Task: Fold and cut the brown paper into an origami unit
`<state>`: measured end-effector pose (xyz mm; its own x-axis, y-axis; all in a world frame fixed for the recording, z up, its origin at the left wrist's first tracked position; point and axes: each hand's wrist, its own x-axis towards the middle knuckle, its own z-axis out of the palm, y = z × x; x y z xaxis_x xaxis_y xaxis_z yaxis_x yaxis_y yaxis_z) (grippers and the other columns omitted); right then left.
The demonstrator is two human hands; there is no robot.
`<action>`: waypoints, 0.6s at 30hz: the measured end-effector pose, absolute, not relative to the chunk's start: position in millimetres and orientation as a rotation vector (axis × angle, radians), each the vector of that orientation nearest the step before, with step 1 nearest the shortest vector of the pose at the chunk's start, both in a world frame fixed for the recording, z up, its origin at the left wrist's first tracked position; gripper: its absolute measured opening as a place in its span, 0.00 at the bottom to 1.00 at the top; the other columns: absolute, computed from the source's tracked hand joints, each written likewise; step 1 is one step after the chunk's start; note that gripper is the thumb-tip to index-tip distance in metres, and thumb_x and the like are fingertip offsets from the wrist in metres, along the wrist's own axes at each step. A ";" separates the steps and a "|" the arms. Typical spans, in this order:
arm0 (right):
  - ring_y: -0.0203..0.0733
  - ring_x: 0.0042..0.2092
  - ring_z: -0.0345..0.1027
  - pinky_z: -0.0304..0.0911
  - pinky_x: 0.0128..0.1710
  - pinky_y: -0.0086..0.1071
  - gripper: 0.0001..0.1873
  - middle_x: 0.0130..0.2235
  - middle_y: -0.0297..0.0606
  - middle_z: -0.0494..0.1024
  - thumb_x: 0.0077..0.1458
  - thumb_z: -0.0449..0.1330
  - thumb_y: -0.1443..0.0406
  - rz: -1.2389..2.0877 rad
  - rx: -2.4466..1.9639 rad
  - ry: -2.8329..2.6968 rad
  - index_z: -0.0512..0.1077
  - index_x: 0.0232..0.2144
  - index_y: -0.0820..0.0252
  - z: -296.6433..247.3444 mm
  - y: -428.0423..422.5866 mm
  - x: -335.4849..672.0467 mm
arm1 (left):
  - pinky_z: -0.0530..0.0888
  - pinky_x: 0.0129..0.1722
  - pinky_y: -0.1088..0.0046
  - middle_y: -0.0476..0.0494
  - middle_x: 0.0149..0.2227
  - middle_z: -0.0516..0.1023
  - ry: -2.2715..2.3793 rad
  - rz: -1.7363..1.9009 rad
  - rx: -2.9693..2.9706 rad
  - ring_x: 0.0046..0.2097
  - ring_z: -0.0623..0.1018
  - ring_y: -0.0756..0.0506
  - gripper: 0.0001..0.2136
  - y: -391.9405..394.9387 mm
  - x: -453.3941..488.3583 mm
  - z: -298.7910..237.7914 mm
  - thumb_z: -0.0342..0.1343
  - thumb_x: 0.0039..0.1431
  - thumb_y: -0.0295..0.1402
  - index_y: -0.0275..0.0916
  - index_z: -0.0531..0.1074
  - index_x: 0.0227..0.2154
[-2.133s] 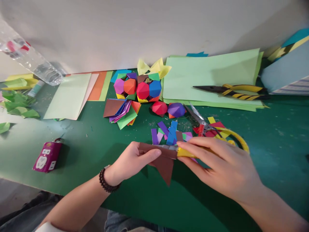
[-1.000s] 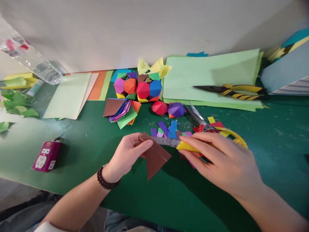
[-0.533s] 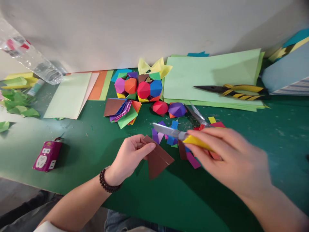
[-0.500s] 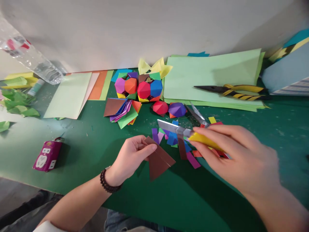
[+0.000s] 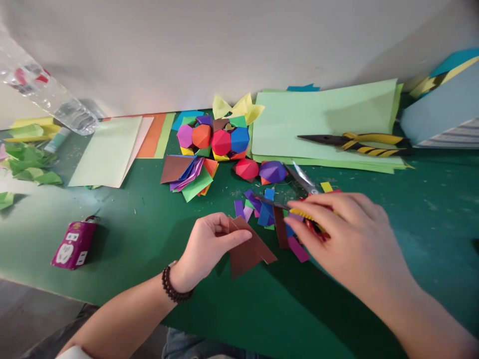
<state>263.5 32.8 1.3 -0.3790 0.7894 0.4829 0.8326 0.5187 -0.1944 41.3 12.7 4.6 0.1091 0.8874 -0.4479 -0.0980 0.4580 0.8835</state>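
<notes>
My left hand (image 5: 213, 242) pinches a folded piece of brown paper (image 5: 245, 259) between thumb and fingers, over the front of the table. A slit or loose edge runs along its right side. My right hand (image 5: 344, 239) grips a yellow utility knife (image 5: 302, 214), its blade pointing left and seen nearly edge-on. The blade is apart from the brown paper. Beneath the knife lie coloured paper strips (image 5: 266, 212), and scissors (image 5: 304, 180) lie partly hidden behind my right hand. A red paper piece (image 5: 247, 169) and a purple paper piece (image 5: 273, 172), both faceted, sit just behind the strips.
Colourful faceted paper shapes (image 5: 220, 139) stand by the wall, with a fan of coloured sheets (image 5: 190, 174) before them. Pliers (image 5: 355, 143) rest on green paper (image 5: 292, 119). Leftward are a purple box (image 5: 73, 244), pale sheets (image 5: 105, 154) and a plastic bottle (image 5: 75, 112).
My right hand has moved slightly left and the knife has turned, so its blade shows edge-on rather than flat. The brown paper has shifted a little right, its flap standing more apart.
</notes>
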 end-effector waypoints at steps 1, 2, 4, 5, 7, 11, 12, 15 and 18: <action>0.49 0.39 0.70 0.66 0.38 0.42 0.10 0.36 0.43 0.76 0.59 0.59 0.59 0.032 -1.262 -2.221 0.76 0.37 0.59 4.6 28.6 257.5 | 0.63 0.25 0.78 0.52 0.22 0.72 1.244 0.852 0.828 0.25 0.70 0.53 0.18 12.0 42.4 4.0 0.69 0.44 0.41 0.37 0.65 0.20; 0.46 0.38 0.71 0.67 0.38 0.39 0.10 0.35 0.41 0.76 0.59 0.59 0.59 0.206 -1.214 -2.222 0.75 0.35 0.58 7.7 24.6 251.8 | 0.63 0.25 0.78 0.52 0.22 0.72 1.239 0.853 0.843 0.25 0.69 0.53 0.19 11.5 43.3 3.5 0.69 0.44 0.41 0.37 0.65 0.20; 0.41 0.34 0.71 0.67 0.34 0.34 0.10 0.31 0.36 0.76 0.60 0.59 0.60 0.497 -1.181 -2.213 0.74 0.29 0.56 11.9 19.7 244.6 | 0.61 0.25 0.78 0.53 0.21 0.70 1.230 0.872 0.875 0.25 0.67 0.54 0.19 11.2 44.2 3.1 0.69 0.43 0.42 0.37 0.65 0.20; 0.39 0.33 0.70 0.67 0.31 0.32 0.12 0.29 0.34 0.75 0.60 0.58 0.61 0.591 -1.203 -2.200 0.73 0.26 0.56 12.7 19.5 244.1 | 0.61 0.25 0.78 0.53 0.21 0.68 1.225 0.886 0.886 0.25 0.66 0.54 0.19 11.3 44.1 3.2 0.69 0.44 0.41 0.36 0.65 0.20; 0.36 0.29 0.70 0.65 0.26 0.29 0.15 0.27 0.33 0.74 0.60 0.58 0.62 0.642 -1.285 -2.161 0.71 0.21 0.56 12.1 23.2 249.3 | 0.59 0.25 0.77 0.54 0.21 0.66 1.226 0.913 0.896 0.25 0.64 0.55 0.19 11.9 43.2 3.6 0.68 0.45 0.42 0.36 0.64 0.19; 0.39 0.28 0.72 0.64 0.24 0.31 0.12 0.30 0.35 0.77 0.60 0.58 0.60 0.230 -1.417 -2.130 0.75 0.26 0.55 9.2 33.7 265.6 | 0.56 0.25 0.76 0.55 0.21 0.63 1.239 0.923 0.892 0.25 0.61 0.55 0.20 12.7 42.0 3.8 0.67 0.47 0.43 0.37 0.63 0.18; 0.41 0.30 0.73 0.65 0.26 0.33 0.10 0.31 0.37 0.78 0.59 0.58 0.59 0.114 -1.418 -2.103 0.76 0.30 0.56 9.6 34.0 266.5 | 0.56 0.25 0.76 0.54 0.21 0.63 1.239 0.916 0.891 0.25 0.61 0.55 0.20 12.5 42.5 3.4 0.67 0.47 0.43 0.37 0.63 0.18; 0.42 0.33 0.74 0.68 0.30 0.33 0.09 0.33 0.38 0.78 0.59 0.59 0.59 0.224 -1.341 -2.082 0.77 0.33 0.55 13.1 27.3 258.2 | 0.56 0.25 0.76 0.54 0.21 0.63 1.234 0.894 0.893 0.24 0.61 0.55 0.19 11.4 45.2 2.2 0.67 0.47 0.43 0.36 0.64 0.18; 0.37 0.29 0.72 0.68 0.27 0.29 0.08 0.29 0.33 0.77 0.57 0.61 0.61 0.716 -1.253 -2.133 0.76 0.26 0.53 16.2 17.1 243.2 | 0.58 0.25 0.77 0.54 0.21 0.64 1.218 0.879 0.894 0.24 0.62 0.55 0.19 10.0 47.7 3.6 0.67 0.47 0.43 0.36 0.64 0.18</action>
